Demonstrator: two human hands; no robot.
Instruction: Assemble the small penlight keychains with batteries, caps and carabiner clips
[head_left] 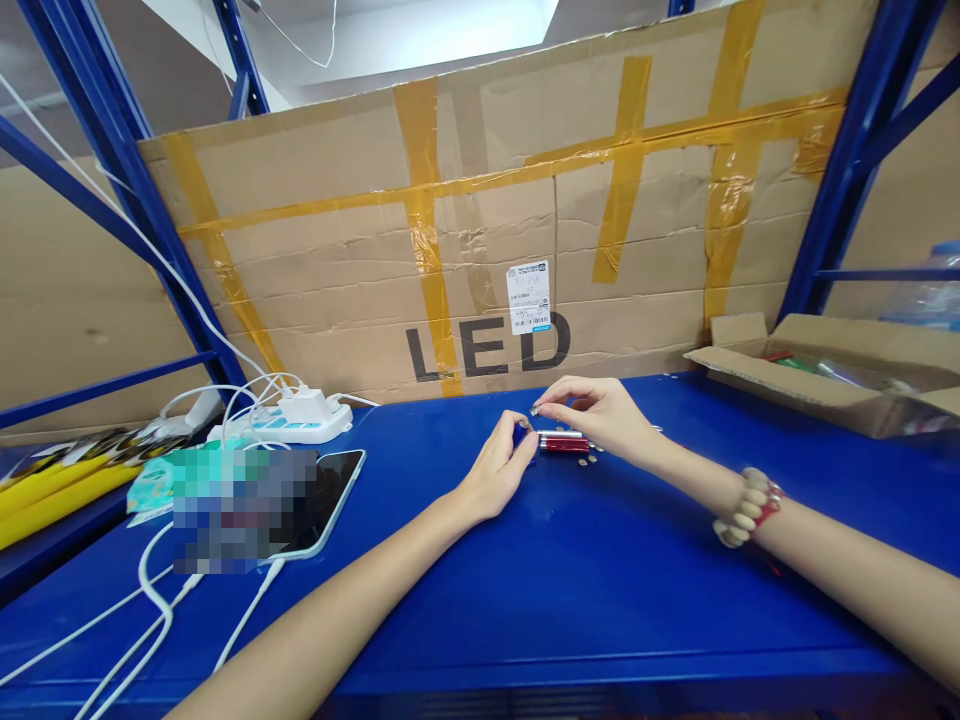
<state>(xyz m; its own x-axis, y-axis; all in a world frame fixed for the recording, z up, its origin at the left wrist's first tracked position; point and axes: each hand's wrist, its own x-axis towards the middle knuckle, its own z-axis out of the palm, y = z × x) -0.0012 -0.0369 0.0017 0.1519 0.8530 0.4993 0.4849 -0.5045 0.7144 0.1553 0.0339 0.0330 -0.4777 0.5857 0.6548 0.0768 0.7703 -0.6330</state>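
Observation:
On the blue shelf top [570, 580], both my hands meet near the middle. My left hand [499, 468] has its fingers curled around a small dark blue thing I cannot make out. My right hand [600, 415] pinches a tiny silvery piece between thumb and forefinger, just above a small red cylinder with silver ends [564, 442] lying on the shelf. A few tiny silvery pieces [586, 460] lie scattered beside the cylinder. A bead bracelet [746, 508] is on my right wrist.
A large taped cardboard sheet marked LED [487, 240] stands behind. An open cardboard box [832, 375] sits at the right. A phone [330, 500], a white power strip with chargers [289, 418] and white cables [150, 600] lie at the left, with yellow items [52, 495].

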